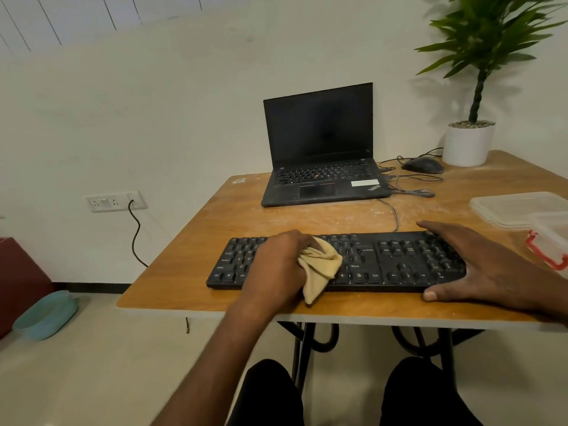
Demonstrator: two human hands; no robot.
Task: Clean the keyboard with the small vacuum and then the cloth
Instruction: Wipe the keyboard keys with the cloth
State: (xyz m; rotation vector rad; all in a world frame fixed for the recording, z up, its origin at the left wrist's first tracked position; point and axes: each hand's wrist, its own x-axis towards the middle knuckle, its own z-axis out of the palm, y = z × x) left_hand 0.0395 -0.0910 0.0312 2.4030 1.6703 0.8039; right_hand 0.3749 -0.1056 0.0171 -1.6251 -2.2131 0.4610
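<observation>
Keyboard [338,261], black, full-size, lies flat along the near edge of the wooden surface [196,241], long side parallel to that edge. Its grey cable runs back toward the laptop [321,149].

Left hand [276,262] over the middle-left of the keyboard. Grip closed around a bunched tan cloth [319,265]; the cloth sits pressed on the keys at the centre, with 1 loose corner hanging down past the keyboard's front edge onto the surface.

Right hand [479,265] lies flat over the keyboard's right end, covering the number-pad area. Fingers straight and spread along the far edge, thumb laid on the surface just in front of the near edge. Grip open, palm down, holding nothing.

Laptop open behind the keyboard, screen dark, well apart from it. Black mouse [423,165] to its right, near a white pot with a green plant [470,139] at the far right corner. Clear plastic containers [516,209] stacked at the right edge, 1 with a red clip. Surface shows pale dusty smears.

Wall socket [115,202] at left with a black cord plugged in. Teal oval object [46,315] on the floor. Person's 2 knees in dark trousers visible below the surface.
</observation>
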